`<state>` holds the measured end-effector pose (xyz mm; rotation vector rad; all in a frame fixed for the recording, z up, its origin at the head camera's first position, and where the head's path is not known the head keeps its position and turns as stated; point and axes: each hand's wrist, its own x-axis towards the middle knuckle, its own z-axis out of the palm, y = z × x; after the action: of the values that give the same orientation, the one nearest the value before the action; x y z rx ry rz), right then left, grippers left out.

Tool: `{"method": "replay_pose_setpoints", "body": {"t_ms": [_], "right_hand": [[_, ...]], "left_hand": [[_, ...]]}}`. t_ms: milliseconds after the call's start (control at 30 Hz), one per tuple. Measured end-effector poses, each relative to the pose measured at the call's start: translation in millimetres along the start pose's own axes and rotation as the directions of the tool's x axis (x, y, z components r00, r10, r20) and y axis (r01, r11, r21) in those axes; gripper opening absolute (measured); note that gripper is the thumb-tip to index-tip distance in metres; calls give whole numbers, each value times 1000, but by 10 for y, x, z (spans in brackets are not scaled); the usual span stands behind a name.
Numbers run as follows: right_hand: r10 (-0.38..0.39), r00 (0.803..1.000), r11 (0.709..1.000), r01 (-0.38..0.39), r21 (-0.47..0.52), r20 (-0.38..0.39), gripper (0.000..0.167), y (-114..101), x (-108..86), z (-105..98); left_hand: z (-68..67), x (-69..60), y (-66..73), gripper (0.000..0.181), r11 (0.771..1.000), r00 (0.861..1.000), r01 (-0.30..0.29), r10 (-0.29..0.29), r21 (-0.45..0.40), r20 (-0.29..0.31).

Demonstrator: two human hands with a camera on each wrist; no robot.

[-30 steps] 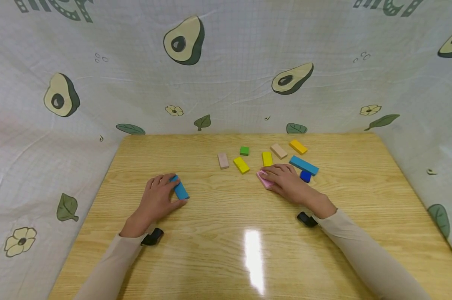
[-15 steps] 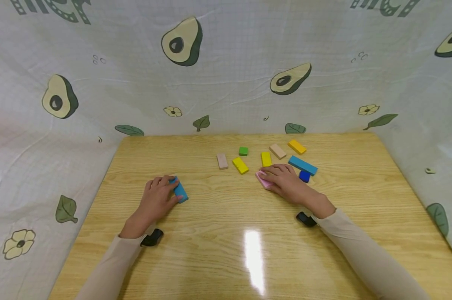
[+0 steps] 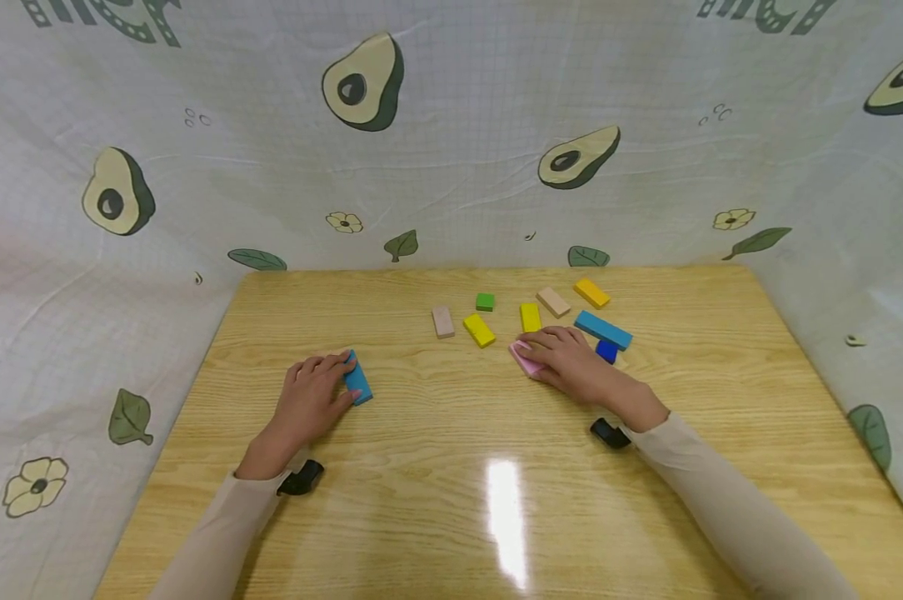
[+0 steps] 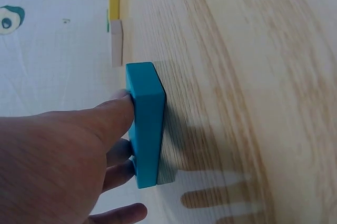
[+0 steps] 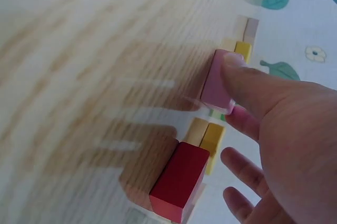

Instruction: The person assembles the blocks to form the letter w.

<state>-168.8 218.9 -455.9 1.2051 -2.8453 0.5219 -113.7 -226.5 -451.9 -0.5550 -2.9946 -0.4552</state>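
Observation:
On the left side of the table, the left hand (image 3: 312,400) touches a blue wooden block (image 3: 359,382) lying flat. Its thumb and fingertips rest on the block's upper face, as the left wrist view also shows. Farther right, the right hand (image 3: 575,362) holds a pink block (image 3: 525,358) between thumb and fingers, low at the tabletop. A red block (image 5: 180,179) lies right by that hand in the right wrist view. In the head view I cannot see it, as the hand seems to cover it.
Around the right hand lie a yellow block (image 3: 530,316), a long blue block (image 3: 603,330), a dark blue block (image 3: 606,351), a tan block (image 3: 553,302) and an orange-yellow block (image 3: 591,292). Another yellow (image 3: 479,330), a pale block (image 3: 442,322) and a green block (image 3: 485,302) lie mid-table. Printed curtains (image 3: 459,125) surround the table.
The left thumb has shifted from the blue block's near end onto its upper face, and that block has turned slightly. The right hand and pink block look unmoved.

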Motion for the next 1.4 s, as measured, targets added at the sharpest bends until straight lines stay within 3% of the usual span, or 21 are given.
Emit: {"method": "replay_pose_setpoints", "body": {"t_ms": [233,567,767,1400], "right_hand": [[1,1000,1000,0,-10,19,46,23,24,-5],[2,999,1000,-1,18,-44,50,45,37,43],[36,999,998,-35,48,-32,51,-17,86,20],[0,999,999,2,51,-43,55,-375,644,63]], "left_hand": [[1,1,7,50,1000,1000,5,-5,4,-7],[17,8,4,50,1000,1000,27,-27,3,17],[23,9,14,48,999,1000,12,-13,30,16],[41,10,17,48,999,1000,11,-12,44,25]]}}
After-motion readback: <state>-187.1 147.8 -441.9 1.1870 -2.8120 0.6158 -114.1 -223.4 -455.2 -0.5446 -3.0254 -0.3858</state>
